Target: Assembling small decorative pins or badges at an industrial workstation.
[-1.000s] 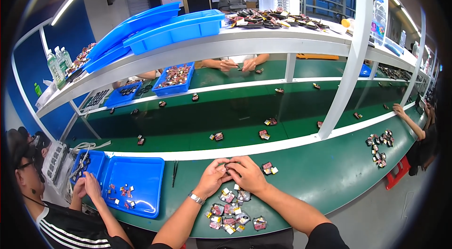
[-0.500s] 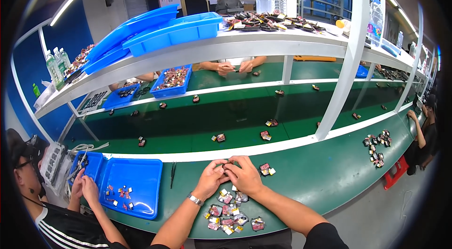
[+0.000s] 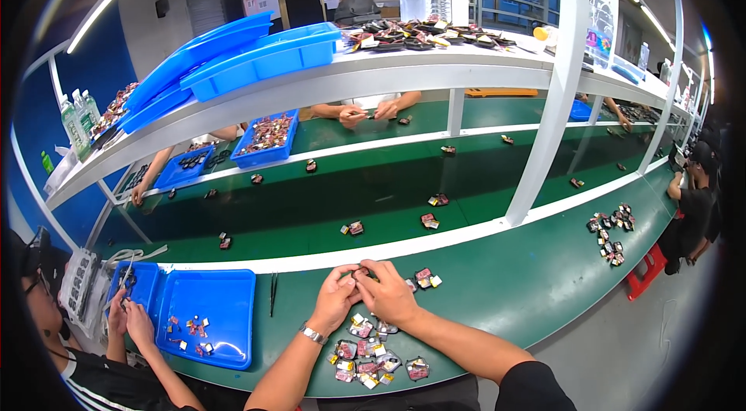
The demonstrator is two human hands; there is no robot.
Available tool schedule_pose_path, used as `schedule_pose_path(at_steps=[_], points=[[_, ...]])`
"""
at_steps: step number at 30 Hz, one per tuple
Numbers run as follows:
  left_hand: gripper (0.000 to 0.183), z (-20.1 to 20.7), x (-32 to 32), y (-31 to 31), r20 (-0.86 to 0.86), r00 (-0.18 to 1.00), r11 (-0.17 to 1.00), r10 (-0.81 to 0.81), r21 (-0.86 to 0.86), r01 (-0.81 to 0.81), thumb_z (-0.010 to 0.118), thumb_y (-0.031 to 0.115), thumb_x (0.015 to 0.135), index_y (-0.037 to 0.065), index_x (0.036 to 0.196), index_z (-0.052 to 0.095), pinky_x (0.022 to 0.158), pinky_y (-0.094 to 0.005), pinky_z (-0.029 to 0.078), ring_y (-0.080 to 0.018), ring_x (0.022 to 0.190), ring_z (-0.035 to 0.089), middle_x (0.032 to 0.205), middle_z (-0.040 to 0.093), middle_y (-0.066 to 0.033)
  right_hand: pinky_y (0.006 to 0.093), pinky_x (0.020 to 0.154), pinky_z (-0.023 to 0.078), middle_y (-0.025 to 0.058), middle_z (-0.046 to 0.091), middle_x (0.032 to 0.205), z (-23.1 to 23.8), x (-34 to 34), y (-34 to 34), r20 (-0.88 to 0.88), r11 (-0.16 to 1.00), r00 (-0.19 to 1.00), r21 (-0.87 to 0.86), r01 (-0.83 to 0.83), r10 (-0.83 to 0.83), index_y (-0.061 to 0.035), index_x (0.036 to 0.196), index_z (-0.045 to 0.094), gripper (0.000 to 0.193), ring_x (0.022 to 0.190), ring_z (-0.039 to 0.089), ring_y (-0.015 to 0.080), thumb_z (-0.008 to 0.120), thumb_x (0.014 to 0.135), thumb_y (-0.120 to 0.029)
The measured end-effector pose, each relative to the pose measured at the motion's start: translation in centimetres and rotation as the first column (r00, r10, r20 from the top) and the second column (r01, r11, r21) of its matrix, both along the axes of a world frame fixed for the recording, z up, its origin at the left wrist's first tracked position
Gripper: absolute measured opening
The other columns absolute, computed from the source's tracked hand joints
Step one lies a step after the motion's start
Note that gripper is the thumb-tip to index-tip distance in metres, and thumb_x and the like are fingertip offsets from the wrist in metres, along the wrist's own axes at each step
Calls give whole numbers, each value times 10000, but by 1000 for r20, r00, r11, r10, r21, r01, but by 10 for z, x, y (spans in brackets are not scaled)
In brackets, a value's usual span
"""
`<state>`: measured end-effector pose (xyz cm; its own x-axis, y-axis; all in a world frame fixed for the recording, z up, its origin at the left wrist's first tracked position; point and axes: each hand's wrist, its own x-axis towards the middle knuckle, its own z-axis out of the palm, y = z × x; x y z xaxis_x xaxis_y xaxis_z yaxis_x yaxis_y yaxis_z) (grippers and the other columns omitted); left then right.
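My left hand and my right hand meet over the green bench, fingertips pinched together on one small dark component. A metal watch is on my left wrist. Just below my hands lies a loose heap of several small red-and-black components. A couple more components sit right of my right hand. Black tweezers lie to the left of my left hand.
A blue tray with several small parts sits at the left, where a neighbouring person's hands work. The green conveyor belt beyond carries scattered components. A white upright post stands right. Other workers' hands show across the belt.
My hands have stayed together over the heap, shifting only slightly. The neighbour's hands at the blue tray have moved a little.
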<state>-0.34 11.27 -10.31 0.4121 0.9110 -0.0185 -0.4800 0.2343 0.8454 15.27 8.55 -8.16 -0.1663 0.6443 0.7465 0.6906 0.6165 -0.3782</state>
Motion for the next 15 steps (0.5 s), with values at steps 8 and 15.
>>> schedule_pose_path(at_steps=[8,15], points=[[250,1,3,0,74,997,999,37,-36,-35,475,42,980,52,1228,450,914,-377,518,-204,1043,602,1181,599,-117,372,869,509,135,576,1202,-2,-1,-3,-7,995,1000,-102,-14,13,-16,1115,640,389,1036,574,308,728,740,-68],[270,-3,-2,3,121,992,998,46,-44,-41,530,65,958,66,1216,451,932,-389,496,-209,1061,596,1180,597,-105,358,826,516,120,596,1140,4,-6,2,-21,1000,1000,-19,-21,21,-13,1103,646,372,997,586,294,730,742,-49]])
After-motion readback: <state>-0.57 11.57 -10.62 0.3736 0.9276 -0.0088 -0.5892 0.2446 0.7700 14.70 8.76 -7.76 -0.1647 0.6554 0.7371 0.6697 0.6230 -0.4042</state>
